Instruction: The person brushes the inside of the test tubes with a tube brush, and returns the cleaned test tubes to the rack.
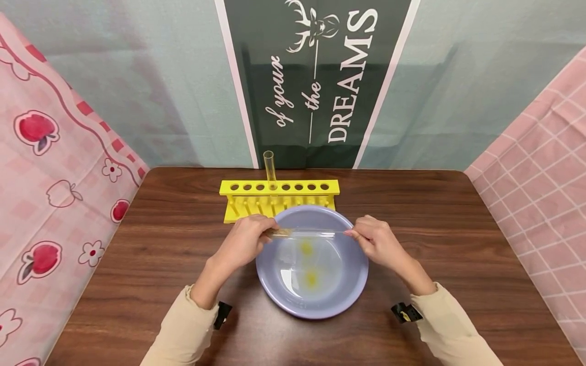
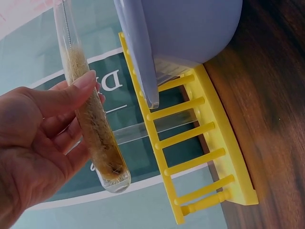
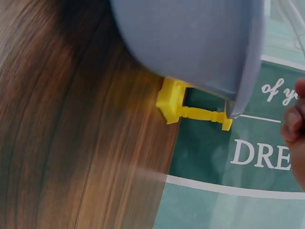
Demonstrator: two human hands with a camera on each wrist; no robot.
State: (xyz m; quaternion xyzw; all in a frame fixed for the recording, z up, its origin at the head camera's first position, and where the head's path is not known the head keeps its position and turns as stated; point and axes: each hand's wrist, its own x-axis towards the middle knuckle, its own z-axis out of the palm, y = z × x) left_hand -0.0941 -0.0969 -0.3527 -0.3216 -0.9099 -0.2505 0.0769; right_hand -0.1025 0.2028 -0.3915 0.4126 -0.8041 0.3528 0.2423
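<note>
Above the basin my left hand (image 1: 244,241) grips a clear glass test tube (image 2: 119,183) near its rounded end, thumb and fingers around it. Inside the tube sits a test tube brush (image 2: 76,62) with tan bristles, its twisted wire running out to the right. My right hand (image 1: 377,241) pinches the wire's far end; in the right wrist view only part of that hand shows at the edge. Tube and brush lie level across the purple basin (image 1: 265,274), which contains water and two yellowish spots.
Behind the basin stands a yellow test tube rack (image 1: 226,188), partly covered by it. Another clear test tube (image 1: 270,168) stands upright in the rack. All rest on a dark wooden table (image 1: 174,254), with a printed cloth (image 1: 316,76) hanging behind.
</note>
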